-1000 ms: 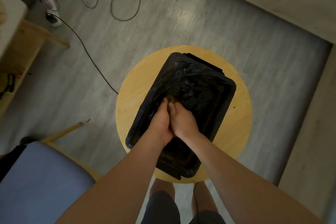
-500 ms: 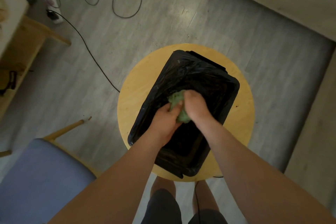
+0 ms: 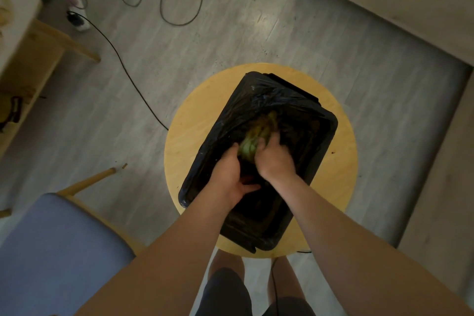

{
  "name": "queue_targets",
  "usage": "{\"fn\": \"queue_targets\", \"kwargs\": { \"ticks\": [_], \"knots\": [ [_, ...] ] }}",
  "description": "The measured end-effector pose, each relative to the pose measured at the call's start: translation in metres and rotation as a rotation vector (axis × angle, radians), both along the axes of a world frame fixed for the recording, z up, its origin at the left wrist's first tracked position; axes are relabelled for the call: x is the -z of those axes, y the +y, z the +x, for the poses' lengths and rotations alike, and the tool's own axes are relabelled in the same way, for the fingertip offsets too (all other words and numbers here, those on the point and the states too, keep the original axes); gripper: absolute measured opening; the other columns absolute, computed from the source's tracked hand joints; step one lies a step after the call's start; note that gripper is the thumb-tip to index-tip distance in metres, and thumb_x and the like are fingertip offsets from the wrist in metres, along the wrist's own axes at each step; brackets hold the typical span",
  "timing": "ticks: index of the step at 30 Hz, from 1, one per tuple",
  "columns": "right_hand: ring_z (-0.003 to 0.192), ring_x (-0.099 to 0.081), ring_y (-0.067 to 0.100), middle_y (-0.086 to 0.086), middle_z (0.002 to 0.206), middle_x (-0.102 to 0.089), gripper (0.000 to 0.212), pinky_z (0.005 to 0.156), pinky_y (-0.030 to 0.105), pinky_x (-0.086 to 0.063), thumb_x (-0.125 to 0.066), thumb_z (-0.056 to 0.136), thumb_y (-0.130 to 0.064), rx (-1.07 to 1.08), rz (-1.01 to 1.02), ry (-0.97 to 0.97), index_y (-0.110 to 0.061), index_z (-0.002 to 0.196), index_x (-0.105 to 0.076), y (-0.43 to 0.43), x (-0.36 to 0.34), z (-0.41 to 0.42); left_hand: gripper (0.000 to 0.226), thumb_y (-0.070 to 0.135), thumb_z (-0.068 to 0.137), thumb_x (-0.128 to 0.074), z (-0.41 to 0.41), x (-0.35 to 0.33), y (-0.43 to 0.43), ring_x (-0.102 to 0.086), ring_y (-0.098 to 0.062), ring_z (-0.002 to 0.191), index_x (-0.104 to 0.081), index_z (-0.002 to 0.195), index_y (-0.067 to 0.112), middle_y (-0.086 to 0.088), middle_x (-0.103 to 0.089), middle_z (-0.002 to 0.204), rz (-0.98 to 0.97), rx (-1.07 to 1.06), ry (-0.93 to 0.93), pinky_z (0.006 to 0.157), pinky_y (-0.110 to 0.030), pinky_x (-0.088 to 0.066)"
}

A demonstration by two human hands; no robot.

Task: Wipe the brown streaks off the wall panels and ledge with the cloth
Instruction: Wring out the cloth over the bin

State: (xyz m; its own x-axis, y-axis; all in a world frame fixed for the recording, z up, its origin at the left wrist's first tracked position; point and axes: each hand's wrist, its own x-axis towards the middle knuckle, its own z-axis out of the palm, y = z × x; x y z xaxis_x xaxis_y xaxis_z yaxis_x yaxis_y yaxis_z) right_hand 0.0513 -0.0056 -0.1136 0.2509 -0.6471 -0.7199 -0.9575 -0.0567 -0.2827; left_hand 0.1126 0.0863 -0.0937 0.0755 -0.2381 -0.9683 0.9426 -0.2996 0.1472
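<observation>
The green cloth (image 3: 252, 143) is inside the black-lined tub (image 3: 331, 123) on the round stool (image 3: 195, 120), blurred by motion. Half a second ago it was bunched tight and raised between the hands; now it trails toward the tub's far end. The right hand (image 3: 275, 161) grasps its right side and the left hand (image 3: 228, 177) holds its left. This looks like rinsing or wringing, so the wiping is paused.
</observation>
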Motion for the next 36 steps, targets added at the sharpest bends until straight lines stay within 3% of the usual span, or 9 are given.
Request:
{"fn": "queue_targets", "kwargs": {
  "ticks": [5, 8, 12, 16, 22, 25, 28, 33, 36],
  "knots": [
    [0.08, -0.068, 0.016, -0.005, 0.086, -0.067, 0.022, 0.07, 0.041, -0.057, -0.045, 0.104, -0.045, -0.147, -0.035, -0.387, -0.027, 0.108, -0.056, 0.032, -0.021, -0.016, 0.05, 0.053, 0.103, -0.054, 0.011, -0.011, -0.012, -0.076, -0.027, 0.094, -0.076, 0.112, 0.009, -0.011, -0.079, 0.103, -0.089, -0.073, 0.065, 0.083, -0.04, -0.06],
    [0.064, -0.058, 0.011, -0.006, 0.068, -0.055, 0.026, 0.056, 0.033, -0.048, -0.048, 0.101, -0.037, -0.194, -0.121, -0.628, -0.022, 0.08, -0.051, 0.041, -0.04, -0.026, 0.043, 0.041, 0.105, -0.054, 0.018, -0.009, -0.012, -0.072, -0.021, 0.064, -0.072, 0.085, 0.007, -0.007, -0.072, 0.073, -0.088, -0.003, 0.061, 0.063, -0.028, -0.059],
    [0.057, -0.049, 0.014, -0.009, 0.064, -0.046, 0.026, 0.051, 0.036, -0.042, -0.042, 0.094, -0.031, -0.266, -0.279, -0.721, -0.022, 0.07, -0.043, 0.044, -0.041, -0.023, 0.035, 0.026, 0.11, -0.041, 0.019, -0.01, -0.013, -0.067, -0.02, 0.063, -0.063, 0.091, 0.007, -0.007, -0.067, 0.068, -0.023, 0.089, -0.01, 0.06, -0.025, -0.057],
    [0.057, -0.055, 0.025, 0.0, 0.067, -0.053, 0.036, 0.048, 0.036, -0.043, -0.026, 0.094, -0.038, -0.335, -0.396, -0.522, -0.018, 0.075, -0.048, 0.031, -0.021, -0.015, 0.032, 0.013, 0.109, -0.043, 0.011, -0.012, -0.01, -0.072, -0.022, 0.074, -0.07, 0.097, 0.0, -0.013, -0.075, 0.079, -0.036, 0.096, -0.069, 0.066, -0.028, -0.059],
    [0.115, -0.051, 0.043, 0.022, 0.127, -0.051, 0.049, 0.087, 0.05, -0.049, -0.036, 0.106, -0.052, -0.233, -0.461, -0.071, -0.009, 0.126, -0.051, -0.008, -0.002, 0.0, 0.037, 0.031, 0.114, -0.034, -0.006, 0.0, 0.009, -0.067, -0.029, 0.118, -0.053, 0.144, 0.022, -0.009, -0.068, 0.132, -0.066, 0.056, -0.209, 0.101, -0.054, -0.054],
    [0.122, -0.044, 0.038, 0.015, 0.129, -0.048, 0.056, 0.098, 0.05, -0.044, -0.036, 0.103, -0.063, -0.43, -0.271, -0.11, -0.015, 0.126, -0.052, -0.005, -0.008, -0.01, 0.036, 0.03, 0.114, -0.035, -0.004, 0.008, 0.018, -0.065, -0.031, 0.121, -0.049, 0.147, 0.024, -0.009, -0.065, 0.135, -0.07, -0.07, -0.225, 0.096, -0.055, -0.057],
    [0.11, -0.056, 0.036, 0.012, 0.111, -0.054, 0.034, 0.081, 0.039, -0.045, -0.048, 0.107, -0.043, -0.348, -0.015, -0.194, -0.011, 0.117, -0.053, -0.01, -0.008, -0.021, 0.033, 0.024, 0.114, -0.036, -0.004, 0.008, 0.021, -0.064, -0.03, 0.122, -0.05, 0.144, 0.022, -0.01, -0.064, 0.136, -0.062, -0.209, -0.193, 0.091, -0.051, -0.058],
    [0.097, -0.064, 0.04, 0.021, 0.121, -0.059, 0.031, 0.072, 0.042, -0.05, -0.049, 0.104, -0.011, 0.19, -0.169, -0.226, -0.008, 0.133, -0.039, -0.036, -0.016, -0.014, 0.029, 0.02, 0.113, -0.039, -0.006, 0.014, 0.028, -0.062, -0.022, 0.115, -0.046, 0.14, 0.028, 0.001, -0.059, 0.133, 0.019, -0.22, -0.235, 0.089, -0.045, -0.057],
    [0.093, -0.06, 0.044, 0.023, 0.137, -0.041, 0.043, 0.071, 0.043, -0.05, -0.05, 0.102, -0.014, 0.069, -0.224, -0.083, -0.019, 0.142, -0.035, -0.024, -0.019, -0.003, 0.036, 0.027, 0.107, -0.055, -0.011, 0.017, 0.026, -0.062, -0.029, 0.119, -0.047, 0.142, 0.023, -0.005, -0.059, 0.136, 0.088, -0.141, -0.186, 0.07, -0.04, -0.061]
  ]
}}
